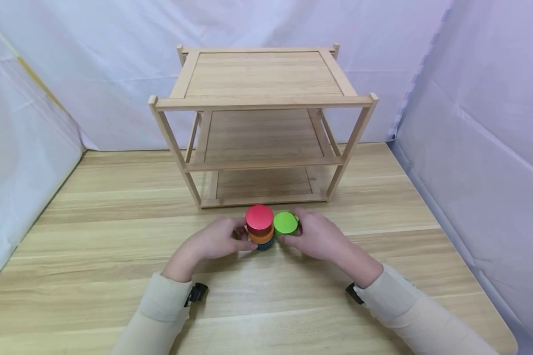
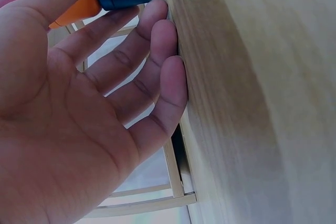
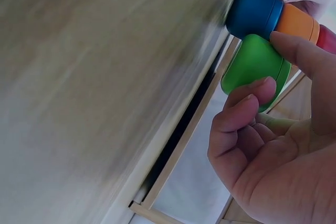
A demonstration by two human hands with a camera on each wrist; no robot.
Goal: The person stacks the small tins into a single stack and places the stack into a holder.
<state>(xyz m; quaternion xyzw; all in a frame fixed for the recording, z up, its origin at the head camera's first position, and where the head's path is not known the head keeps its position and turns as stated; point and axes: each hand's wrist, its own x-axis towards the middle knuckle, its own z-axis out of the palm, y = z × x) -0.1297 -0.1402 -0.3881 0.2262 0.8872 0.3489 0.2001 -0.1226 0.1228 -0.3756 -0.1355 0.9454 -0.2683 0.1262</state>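
Note:
A blue round tin [image 3: 254, 11] stands at the bottom of a stack, with an orange tin [image 1: 261, 237] on it and a red tin [image 1: 259, 218] on top. My left hand [image 1: 219, 239] holds the stack from the left, thumb in front and index finger behind, near where the blue and orange tins meet. Its other fingers curve loosely near the tabletop in the left wrist view. On the right, a green tin [image 1: 286, 223] stands right beside the stack. My right hand [image 1: 317, 234] grips it between thumb and fingers.
Just behind the tins stands a three-tier wooden shelf [image 1: 262, 103] on the wooden table [image 1: 266, 315]. White cloth [image 1: 115, 64] hangs at the back and left, with more cloth [image 1: 493, 123] along the right side.

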